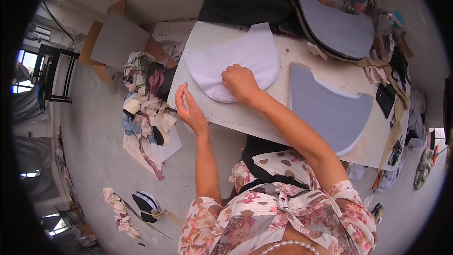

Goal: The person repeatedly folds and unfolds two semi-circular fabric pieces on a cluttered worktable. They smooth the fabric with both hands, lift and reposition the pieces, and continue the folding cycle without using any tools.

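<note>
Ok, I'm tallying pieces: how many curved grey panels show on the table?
2: the near grey panel, right of center; the far grey panel, upper right. More may be hidden beneath.

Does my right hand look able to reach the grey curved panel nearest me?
Probably yes: the right hand is at the white fabric, and the nearer grey panel lies to the hand's right, its upper face mostly uncovered.
</note>
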`<control>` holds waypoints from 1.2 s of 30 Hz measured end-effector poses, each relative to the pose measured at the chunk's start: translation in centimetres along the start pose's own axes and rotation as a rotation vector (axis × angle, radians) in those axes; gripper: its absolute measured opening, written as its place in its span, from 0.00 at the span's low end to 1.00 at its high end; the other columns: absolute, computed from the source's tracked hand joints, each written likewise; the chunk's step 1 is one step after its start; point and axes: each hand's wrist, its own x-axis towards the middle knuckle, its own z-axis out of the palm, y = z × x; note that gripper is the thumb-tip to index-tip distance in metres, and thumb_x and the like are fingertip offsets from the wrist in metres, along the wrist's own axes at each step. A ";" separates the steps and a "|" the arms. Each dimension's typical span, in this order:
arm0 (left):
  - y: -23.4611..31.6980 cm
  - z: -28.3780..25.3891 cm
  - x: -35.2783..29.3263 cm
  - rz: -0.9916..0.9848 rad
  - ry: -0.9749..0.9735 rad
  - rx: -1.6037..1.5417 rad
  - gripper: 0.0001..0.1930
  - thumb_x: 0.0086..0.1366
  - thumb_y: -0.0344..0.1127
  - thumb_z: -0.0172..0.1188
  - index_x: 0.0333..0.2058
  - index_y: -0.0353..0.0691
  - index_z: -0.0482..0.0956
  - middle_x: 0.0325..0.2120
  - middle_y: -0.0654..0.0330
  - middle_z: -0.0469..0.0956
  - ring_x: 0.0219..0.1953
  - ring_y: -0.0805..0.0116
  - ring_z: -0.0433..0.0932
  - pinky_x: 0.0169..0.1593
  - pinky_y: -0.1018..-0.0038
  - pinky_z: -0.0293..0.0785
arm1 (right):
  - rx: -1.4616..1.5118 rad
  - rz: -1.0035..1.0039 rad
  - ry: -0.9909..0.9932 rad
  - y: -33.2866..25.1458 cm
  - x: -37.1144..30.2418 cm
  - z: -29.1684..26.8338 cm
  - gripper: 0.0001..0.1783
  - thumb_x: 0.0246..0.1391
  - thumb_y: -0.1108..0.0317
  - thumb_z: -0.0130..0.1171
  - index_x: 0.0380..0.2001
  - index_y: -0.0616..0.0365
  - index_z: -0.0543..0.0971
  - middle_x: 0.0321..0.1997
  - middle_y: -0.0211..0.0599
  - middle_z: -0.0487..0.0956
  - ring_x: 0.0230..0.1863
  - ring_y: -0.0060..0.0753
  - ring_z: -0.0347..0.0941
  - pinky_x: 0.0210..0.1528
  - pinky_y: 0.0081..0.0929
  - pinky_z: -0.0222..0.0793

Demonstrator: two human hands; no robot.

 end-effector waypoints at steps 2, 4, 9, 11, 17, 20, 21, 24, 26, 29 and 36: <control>-0.6 0.3 1.1 -0.077 -0.034 0.012 0.15 0.71 0.36 0.47 0.48 0.33 0.76 0.50 0.52 0.75 0.58 0.58 0.68 0.59 0.68 0.63 | 0.046 0.051 -0.031 0.4 0.1 -0.2 0.05 0.47 0.69 0.58 0.25 0.58 0.79 0.30 0.39 0.78 0.38 0.44 0.73 0.37 0.39 0.70; -2.1 0.6 2.1 0.049 -0.123 0.120 0.17 0.70 0.39 0.48 0.51 0.36 0.75 0.54 0.51 0.72 0.61 0.55 0.63 0.62 0.62 0.58 | 0.090 0.063 -0.023 0.5 0.0 -0.5 0.06 0.47 0.70 0.55 0.23 0.59 0.79 0.28 0.40 0.78 0.36 0.45 0.73 0.36 0.41 0.70; -3.7 2.6 2.4 0.229 -0.340 0.521 0.25 0.64 0.44 0.53 0.58 0.42 0.68 0.62 0.49 0.61 0.69 0.50 0.49 0.65 0.42 0.38 | 0.138 0.044 0.002 0.8 0.0 -0.9 0.07 0.45 0.69 0.54 0.20 0.60 0.78 0.25 0.44 0.79 0.32 0.48 0.75 0.33 0.43 0.70; -4.6 2.7 2.2 0.251 -0.368 0.669 0.25 0.64 0.43 0.52 0.59 0.42 0.68 0.62 0.49 0.61 0.68 0.50 0.49 0.66 0.44 0.38 | 0.236 0.108 -0.017 1.2 0.0 -1.4 0.08 0.45 0.68 0.54 0.22 0.60 0.79 0.25 0.44 0.79 0.31 0.47 0.75 0.33 0.42 0.70; -5.4 3.3 1.8 0.246 -0.360 0.828 0.25 0.64 0.40 0.51 0.59 0.40 0.67 0.63 0.49 0.59 0.68 0.49 0.50 0.67 0.46 0.38 | 0.835 0.415 0.089 5.9 -0.7 -8.0 0.10 0.50 0.67 0.54 0.29 0.61 0.81 0.33 0.35 0.81 0.32 0.24 0.74 0.34 0.22 0.71; -5.7 3.2 2.0 0.262 -0.344 0.865 0.25 0.64 0.40 0.50 0.59 0.40 0.67 0.63 0.49 0.59 0.68 0.50 0.50 0.67 0.46 0.39 | 1.220 0.386 0.359 7.4 -2.4 -15.0 0.13 0.51 0.66 0.52 0.33 0.64 0.80 0.32 0.38 0.81 0.31 0.25 0.76 0.34 0.22 0.73; -6.0 3.1 2.0 0.274 -0.339 0.865 0.25 0.64 0.40 0.50 0.59 0.40 0.67 0.63 0.49 0.59 0.68 0.50 0.50 0.67 0.46 0.39 | 1.260 0.341 0.387 8.3 -3.4 -17.2 0.13 0.52 0.66 0.49 0.33 0.64 0.78 0.31 0.39 0.80 0.32 0.26 0.77 0.36 0.23 0.74; -5.8 2.8 1.9 0.257 -0.320 0.860 0.24 0.65 0.39 0.51 0.58 0.40 0.68 0.63 0.47 0.59 0.68 0.48 0.50 0.66 0.45 0.39 | 1.362 0.259 0.520 7.7 -6.3 -22.5 0.10 0.53 0.67 0.48 0.29 0.62 0.75 0.32 0.40 0.80 0.32 0.27 0.77 0.38 0.24 0.74; -3.6 3.2 0.7 0.384 -0.276 0.735 0.24 0.64 0.41 0.53 0.58 0.39 0.68 0.59 0.47 0.64 0.65 0.48 0.56 0.64 0.49 0.49 | 1.229 0.209 0.533 6.4 -8.0 -24.4 0.09 0.53 0.67 0.48 0.28 0.62 0.74 0.36 0.40 0.81 0.32 0.25 0.77 0.37 0.24 0.74; 3.0 3.6 -3.2 0.134 -0.661 0.194 0.27 0.65 0.49 0.53 0.57 0.37 0.69 0.56 0.50 0.69 0.59 0.53 0.66 0.56 0.56 0.65 | 0.875 0.062 0.482 4.2 -10.6 -24.1 0.06 0.51 0.70 0.51 0.26 0.60 0.73 0.42 0.39 0.80 0.31 0.20 0.75 0.34 0.23 0.72; 9.2 2.8 -8.3 -0.659 -1.154 -0.896 0.54 0.52 0.79 0.43 0.62 0.34 0.58 0.55 0.49 0.70 0.57 0.54 0.70 0.54 0.63 0.72 | -0.068 -0.312 0.125 0.1 -15.7 -18.3 0.07 0.35 0.73 0.57 0.22 0.58 0.70 0.46 0.42 0.78 0.29 0.33 0.73 0.31 0.27 0.66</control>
